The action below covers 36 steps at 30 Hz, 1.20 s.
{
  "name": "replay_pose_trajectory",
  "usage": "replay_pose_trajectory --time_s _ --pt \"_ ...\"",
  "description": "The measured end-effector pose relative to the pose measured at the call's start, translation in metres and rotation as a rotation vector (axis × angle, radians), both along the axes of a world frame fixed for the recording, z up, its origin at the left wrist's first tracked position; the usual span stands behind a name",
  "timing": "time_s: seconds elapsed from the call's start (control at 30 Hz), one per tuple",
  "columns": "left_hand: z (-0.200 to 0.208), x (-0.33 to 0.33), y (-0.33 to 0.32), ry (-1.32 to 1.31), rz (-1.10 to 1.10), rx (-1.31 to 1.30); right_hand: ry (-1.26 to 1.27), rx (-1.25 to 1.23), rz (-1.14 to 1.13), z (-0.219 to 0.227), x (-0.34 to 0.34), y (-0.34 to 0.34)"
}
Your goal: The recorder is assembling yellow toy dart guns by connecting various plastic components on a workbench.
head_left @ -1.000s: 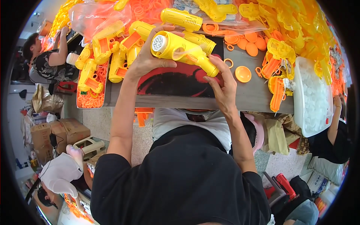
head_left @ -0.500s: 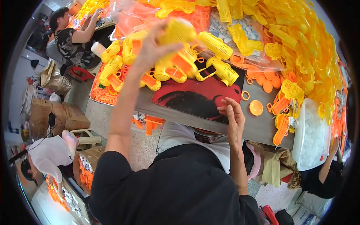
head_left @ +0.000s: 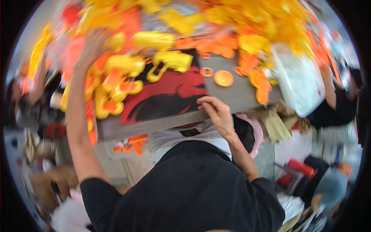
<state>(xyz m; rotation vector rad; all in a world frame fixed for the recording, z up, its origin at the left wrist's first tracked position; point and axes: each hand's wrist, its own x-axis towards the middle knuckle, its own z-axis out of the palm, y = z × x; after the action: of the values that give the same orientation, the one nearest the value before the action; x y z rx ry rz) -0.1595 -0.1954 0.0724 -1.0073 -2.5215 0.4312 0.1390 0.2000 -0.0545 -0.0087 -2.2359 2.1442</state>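
Has the left hand stretched out to the far left, over yellow toys with orange handles; too blurred to tell if gripping anything. Holds the right hand near the front edge of the worktop, with fingers loosely bent and seemingly empty, perhaps just resting there out of the way. Shows a yellow shell lying on the dark red-and-black mat, probably for easy reach. Right of that, keeps an orange disc close by, likely handy for picking up.
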Motion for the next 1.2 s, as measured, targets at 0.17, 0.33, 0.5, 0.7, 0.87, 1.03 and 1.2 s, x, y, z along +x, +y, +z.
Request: replay_pose_trajectory --time_s 0.17,0.33,0.5,0.7,0.87,1.03,1.2 --pt "-0.026 0.095 0.053 0.118 -0.023 0.446 0.152 0.241 -0.16 -0.002 0.014 0.039" --pt "-0.074 0.202 0.136 -0.19 -0.145 0.735 0.396 0.85 -0.942 -0.011 0.02 0.094" --pt "-0.094 0.217 0.24 -0.626 -0.277 0.972 -0.044 1.058 -0.823 -0.022 0.013 0.138" --pt "-0.122 0.213 0.325 -0.815 -0.341 0.985 0.146 0.95 -0.805 -0.04 0.019 0.136" --pt "-0.116 0.227 0.362 -1.661 -0.012 1.546 0.272 0.878 -0.739 -0.024 0.053 0.114" --pt "-0.121 0.232 0.322 -1.396 0.023 1.562 0.336 0.8 -0.476 -0.005 0.058 0.052" --pt "-0.107 0.226 0.237 -1.377 0.211 1.676 0.44 0.645 -0.119 0.019 0.043 0.062"
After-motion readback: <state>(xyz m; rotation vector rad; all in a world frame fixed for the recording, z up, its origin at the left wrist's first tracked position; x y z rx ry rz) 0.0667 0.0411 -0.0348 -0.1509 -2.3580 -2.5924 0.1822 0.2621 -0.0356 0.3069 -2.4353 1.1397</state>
